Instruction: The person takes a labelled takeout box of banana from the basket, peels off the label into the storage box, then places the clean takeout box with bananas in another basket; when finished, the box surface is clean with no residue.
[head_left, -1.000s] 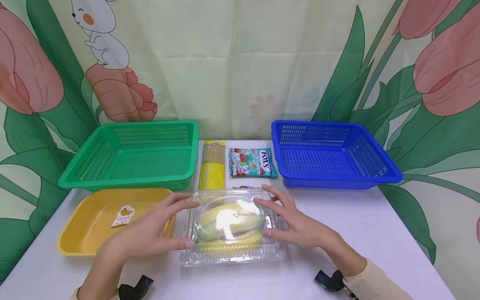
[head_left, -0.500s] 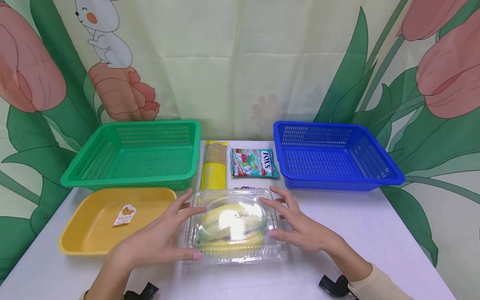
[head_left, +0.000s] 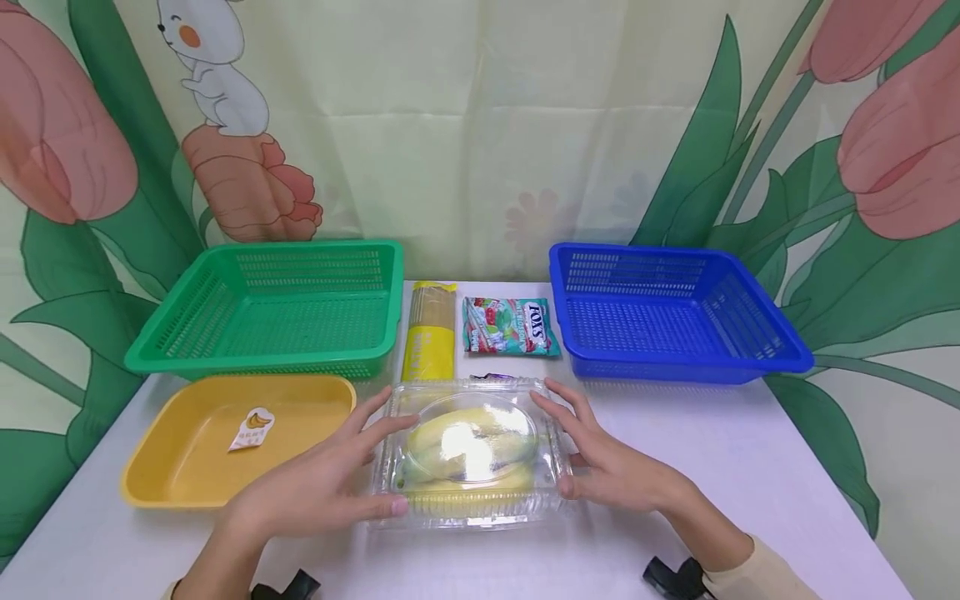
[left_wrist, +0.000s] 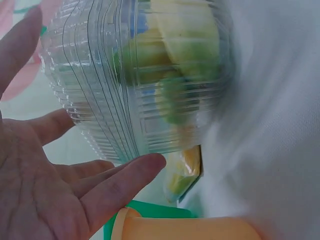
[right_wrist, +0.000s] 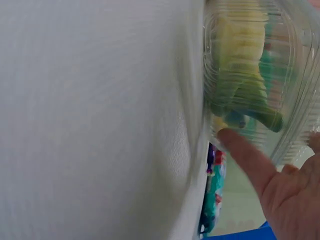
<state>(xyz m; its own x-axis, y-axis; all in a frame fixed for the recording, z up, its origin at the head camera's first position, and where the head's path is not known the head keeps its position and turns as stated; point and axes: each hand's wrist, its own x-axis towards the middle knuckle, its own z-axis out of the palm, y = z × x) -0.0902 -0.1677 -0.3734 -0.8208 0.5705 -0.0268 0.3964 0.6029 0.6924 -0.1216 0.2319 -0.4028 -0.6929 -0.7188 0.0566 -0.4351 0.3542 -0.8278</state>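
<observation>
A clear plastic clamshell box stands with its lid down at the table's front middle. Through the plastic show yellow bananas with green ends. At the box's left side my left hand has its fingers spread, the index tip over the lid's edge and the thumb by the front left corner. Its palm side faces the ribbed wall in the left wrist view. My right hand lies along the right side, fingers extended at the lid's edge. One of its fingers reaches the box's lower side in the right wrist view.
Left of the box is a yellow basin bearing a banana sticker. Behind stand a green basket and a blue basket. Between them lie a yellow noodle pack and a FOX'S candy bag.
My left hand has shifted right, its fingertips nearer the box. The right thumb has moved down along the box's right side. The box stays in about the same place.
</observation>
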